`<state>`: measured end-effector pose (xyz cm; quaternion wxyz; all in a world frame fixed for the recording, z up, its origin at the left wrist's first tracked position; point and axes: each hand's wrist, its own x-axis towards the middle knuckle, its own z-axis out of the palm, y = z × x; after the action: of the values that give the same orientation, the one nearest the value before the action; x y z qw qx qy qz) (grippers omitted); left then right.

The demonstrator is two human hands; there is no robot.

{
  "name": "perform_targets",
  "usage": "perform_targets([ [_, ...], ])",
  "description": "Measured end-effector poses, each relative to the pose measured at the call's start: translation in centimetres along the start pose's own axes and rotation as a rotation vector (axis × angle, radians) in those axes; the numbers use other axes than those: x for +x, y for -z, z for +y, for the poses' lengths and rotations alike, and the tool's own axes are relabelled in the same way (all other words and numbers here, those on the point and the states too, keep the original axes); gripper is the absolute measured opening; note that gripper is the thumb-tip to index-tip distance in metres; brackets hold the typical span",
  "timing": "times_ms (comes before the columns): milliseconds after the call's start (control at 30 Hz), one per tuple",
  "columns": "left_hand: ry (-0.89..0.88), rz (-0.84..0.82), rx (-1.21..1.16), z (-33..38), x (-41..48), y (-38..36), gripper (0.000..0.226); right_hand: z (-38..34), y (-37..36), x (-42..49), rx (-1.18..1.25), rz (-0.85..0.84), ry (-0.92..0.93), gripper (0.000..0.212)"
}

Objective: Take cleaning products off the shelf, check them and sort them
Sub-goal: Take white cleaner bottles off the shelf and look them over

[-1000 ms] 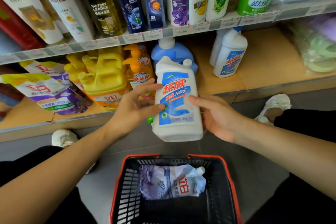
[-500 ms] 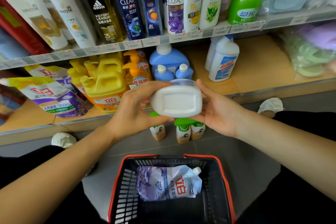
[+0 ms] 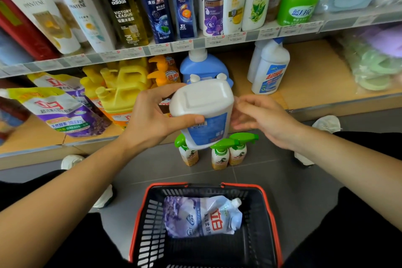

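Before the shelf (image 3: 309, 76), left hand (image 3: 150, 119) grips bottle (image 3: 204, 102) base-up, neck down

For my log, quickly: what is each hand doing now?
Left hand: holds the white bottle.
Right hand: open, beside the bottle, holds nothing.

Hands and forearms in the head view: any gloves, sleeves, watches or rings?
None show. The left hand and right hand are bare, without gloves or rings; the left forearm and right forearm are uncovered to the frame's edges, with no sleeve, watch or bracelet.
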<state>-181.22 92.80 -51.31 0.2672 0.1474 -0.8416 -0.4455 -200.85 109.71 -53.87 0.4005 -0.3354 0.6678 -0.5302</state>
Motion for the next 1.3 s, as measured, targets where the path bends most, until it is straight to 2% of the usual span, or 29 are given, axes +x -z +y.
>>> perform_targets([
  [100, 0.005, 0.012, -0.051, 0.0, 0.1, 0.1, 0.059, 0.1, 0.2, 0.2, 0.033, -0.014, 0.206, 0.041],
  [133, 0.006, 0.016, -0.069, 0.0, 0.1, 0.1, 0.057, 0.2, 0.3, 0.3, 0.01, -0.025, 0.262, 0.043],
  [267, 0.011, -0.003, -0.198, 0.2, 0.3, -0.1, 0.053, 0.0, -0.2, 0.9, -0.112, -0.086, 0.403, 0.075],
  [333, 0.007, -0.045, -0.248, 0.3, 0.3, -0.6, 0.052, 0.0, -0.7, 1.1, -0.098, -0.134, 0.459, 0.08],
  [433, 0.02, -0.09, -0.237, 0.2, 0.2, -1.3, 0.058, -0.1, -0.8, 1.1, -0.055, -0.122, 0.451, 0.072],
  [533, -0.073, -0.118, -0.057, 0.4, 0.5, -1.3, 0.063, 0.5, -0.9, 0.9, -0.044, -0.077, 0.404, 0.069],
  [700, -0.33, -0.254, 0.239, 0.5, 0.2, -2.3, 0.042, 1.1, -1.7, 0.9, -0.107, -0.067, 0.404, 0.068],
  [867, -0.444, -0.23, 0.252, -0.2, -0.1, -2.3, 0.036, 0.9, -1.8, 0.9, -0.073, -0.086, 0.392, 0.067],
  [1167, -0.381, 0.023, 0.218, -1.1, -0.6, -1.7, 0.026, 0.9, -1.7, 0.8, 0.004, -0.113, 0.346, 0.064],
  [1233, -0.285, 0.065, 0.152, -1.1, -0.6, -1.7, 0.023, 0.8, -1.7, 0.8, 0.008, -0.118, 0.351, 0.064],
  [1300, -0.088, 0.079, 0.009, -1.0, -0.3, -1.9, 0.021, 0.7, -1.8, 0.8, 0.001, -0.127, 0.355, 0.064],
])
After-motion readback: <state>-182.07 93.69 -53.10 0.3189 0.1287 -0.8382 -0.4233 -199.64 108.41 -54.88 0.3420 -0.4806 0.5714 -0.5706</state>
